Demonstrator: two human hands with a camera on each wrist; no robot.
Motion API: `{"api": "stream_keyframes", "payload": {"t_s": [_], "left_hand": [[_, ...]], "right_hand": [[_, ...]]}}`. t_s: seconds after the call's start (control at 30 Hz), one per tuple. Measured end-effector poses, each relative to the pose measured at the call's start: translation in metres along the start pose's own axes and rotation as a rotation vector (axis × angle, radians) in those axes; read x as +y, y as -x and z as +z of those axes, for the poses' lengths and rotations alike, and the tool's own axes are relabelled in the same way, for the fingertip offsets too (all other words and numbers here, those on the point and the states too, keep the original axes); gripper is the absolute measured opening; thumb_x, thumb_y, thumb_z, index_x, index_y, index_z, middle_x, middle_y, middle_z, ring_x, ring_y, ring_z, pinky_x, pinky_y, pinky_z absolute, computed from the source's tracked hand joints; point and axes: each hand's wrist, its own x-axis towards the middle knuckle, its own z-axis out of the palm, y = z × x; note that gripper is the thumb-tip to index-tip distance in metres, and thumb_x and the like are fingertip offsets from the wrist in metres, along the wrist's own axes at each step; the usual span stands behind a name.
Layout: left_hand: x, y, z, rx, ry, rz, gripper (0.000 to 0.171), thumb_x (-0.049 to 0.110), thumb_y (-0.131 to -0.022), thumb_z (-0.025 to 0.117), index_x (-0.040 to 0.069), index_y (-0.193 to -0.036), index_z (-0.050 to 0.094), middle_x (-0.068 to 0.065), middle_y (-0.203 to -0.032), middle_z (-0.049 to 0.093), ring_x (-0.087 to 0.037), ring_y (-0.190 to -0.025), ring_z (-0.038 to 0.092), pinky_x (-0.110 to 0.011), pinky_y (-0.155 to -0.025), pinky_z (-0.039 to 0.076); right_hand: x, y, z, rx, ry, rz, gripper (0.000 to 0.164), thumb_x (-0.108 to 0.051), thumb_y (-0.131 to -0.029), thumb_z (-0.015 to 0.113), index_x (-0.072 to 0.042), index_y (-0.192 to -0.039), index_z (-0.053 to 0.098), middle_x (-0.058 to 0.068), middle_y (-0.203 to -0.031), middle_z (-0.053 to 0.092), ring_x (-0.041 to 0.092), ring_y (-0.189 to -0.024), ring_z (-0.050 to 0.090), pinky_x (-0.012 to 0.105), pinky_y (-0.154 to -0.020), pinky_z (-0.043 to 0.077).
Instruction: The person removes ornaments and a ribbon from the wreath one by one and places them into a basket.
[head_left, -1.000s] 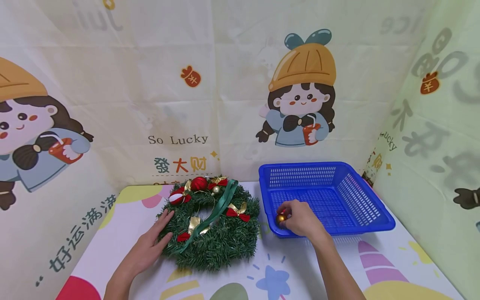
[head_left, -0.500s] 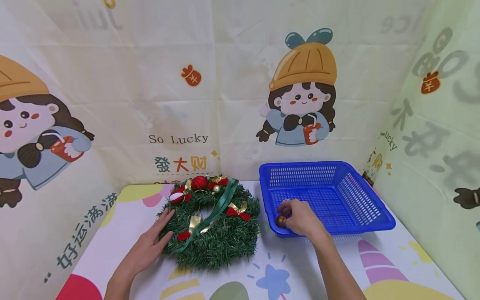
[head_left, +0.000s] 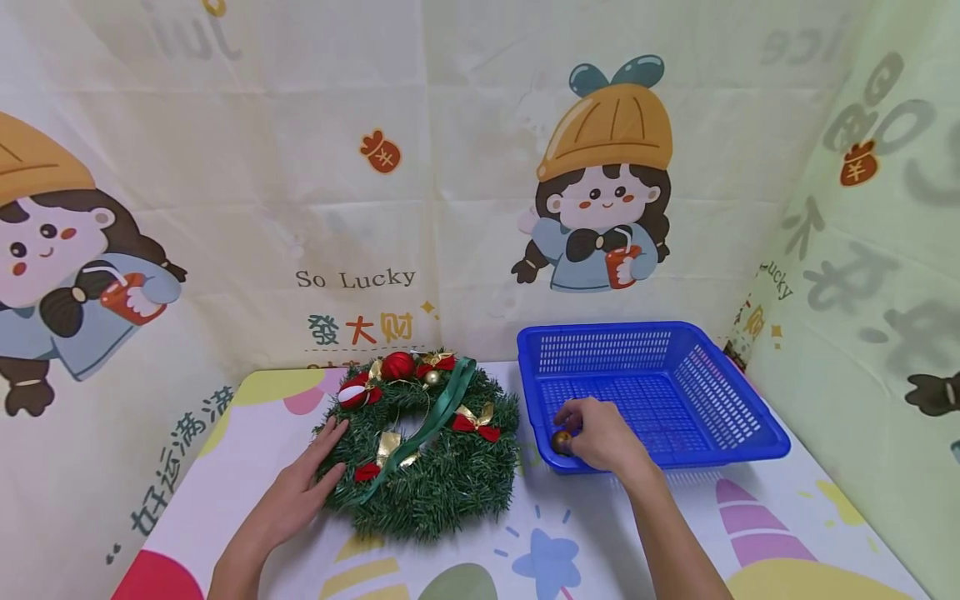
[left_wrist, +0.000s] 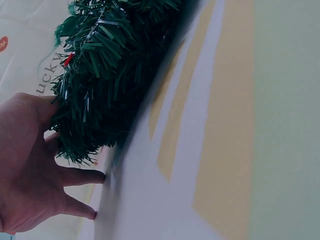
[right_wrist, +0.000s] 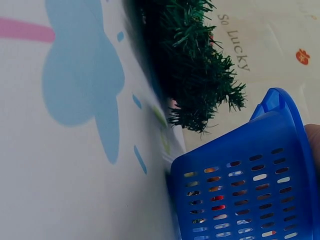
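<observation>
A green wreath (head_left: 442,504) lies on the table, trimmed with red balls, red-and-gold bows (head_left: 477,427) and a green ribbon (head_left: 447,403). My left hand (head_left: 300,483) rests against its left side, fingers spread; in the left wrist view the fingertips of that hand (left_wrist: 30,170) reach down by the tabletop beside the wreath (left_wrist: 100,85). Inside the near left corner of the blue basket (head_left: 607,357), my right hand (head_left: 603,435) pinches a small gold ball ornament (head_left: 561,442). Only a sliver of that hand (right_wrist: 314,142) shows beyond the basket wall in the right wrist view.
Several coloured items show through the slots of the basket wall (right_wrist: 270,145) in the right wrist view. A printed cloth covers the tabletop (head_left: 622,533). Patterned fabric walls (head_left: 465,233) close in the back and both sides.
The gold ball has turned between the right fingers, its bright face giving way to a darker brown side; a red bit beside it no longer shows. The left hand and wreath stay put.
</observation>
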Motion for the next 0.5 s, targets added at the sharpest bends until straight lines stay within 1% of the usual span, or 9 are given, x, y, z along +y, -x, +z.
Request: {"api": "stream_keyframes", "payload": {"t_s": [0.2, 0.5], "left_hand": [[0.0006, 0.0009, -0.0005, 0.003, -0.007, 0.003, 0.062, 0.033, -0.11, 0.054, 0.017, -0.166, 0.031, -0.018, -0.173, 0.019, -0.052, -0.154, 0.024, -0.075, -0.113, 0.032], [0.0006, 0.001, -0.0001, 0.007, -0.013, 0.005, 0.062, 0.033, -0.11, 0.053, 0.018, -0.166, 0.031, -0.017, -0.174, 0.019, -0.052, -0.154, 0.025, -0.075, -0.113, 0.032]], "right_hand": [[-0.0006, 0.0006, -0.0008, 0.003, -0.005, -0.008, 0.026, 0.006, -0.083, 0.076, -0.004, -0.107, 0.077, 0.01, -0.092, 0.072, 0.021, -0.083, 0.064, 0.043, -0.078, 0.058], [-0.0019, 0.0012, -0.0018, 0.013, -0.005, -0.004, 0.031, 0.007, -0.082, 0.075, -0.005, -0.11, 0.077, 0.01, -0.093, 0.072, 0.022, -0.083, 0.063, 0.041, -0.076, 0.058]]}}
